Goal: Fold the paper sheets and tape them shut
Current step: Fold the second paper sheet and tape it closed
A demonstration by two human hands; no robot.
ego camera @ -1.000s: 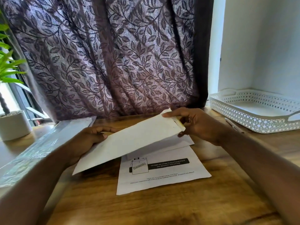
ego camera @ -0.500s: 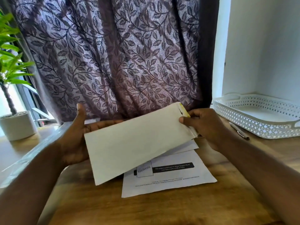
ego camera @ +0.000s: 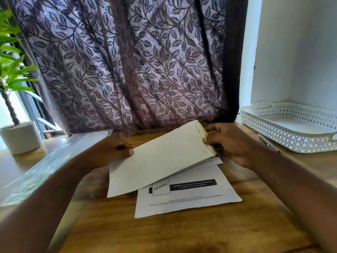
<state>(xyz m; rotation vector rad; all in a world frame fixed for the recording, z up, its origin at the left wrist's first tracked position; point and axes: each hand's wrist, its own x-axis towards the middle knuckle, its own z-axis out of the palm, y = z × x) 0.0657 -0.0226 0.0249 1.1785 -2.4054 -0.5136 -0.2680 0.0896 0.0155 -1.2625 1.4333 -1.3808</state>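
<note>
A white folded sheet (ego camera: 160, 157), like an envelope, is held tilted above the wooden table (ego camera: 164, 232). Its right end carries a yellowish strip. My left hand (ego camera: 111, 152) grips its left edge, thumb on the front. My right hand (ego camera: 229, 143) pinches the right end at the strip. Beneath it lies a printed sheet (ego camera: 189, 199) with a black bar and a stamp-like box, partly covered. Another white paper edge (ego camera: 209, 162) shows between the two.
A white perforated tray (ego camera: 291, 128) stands at the right, with a pen (ego camera: 269, 143) beside it. A clear plastic sleeve (ego camera: 47, 161) lies at the left. A potted plant (ego camera: 20, 136) stands at far left. A leaf-patterned curtain (ego camera: 127, 66) hangs behind the table.
The folded sheet has been lowered and turned so its strip end faces me. My left hand shifted from behind the sheet to gripping its left edge.
</note>
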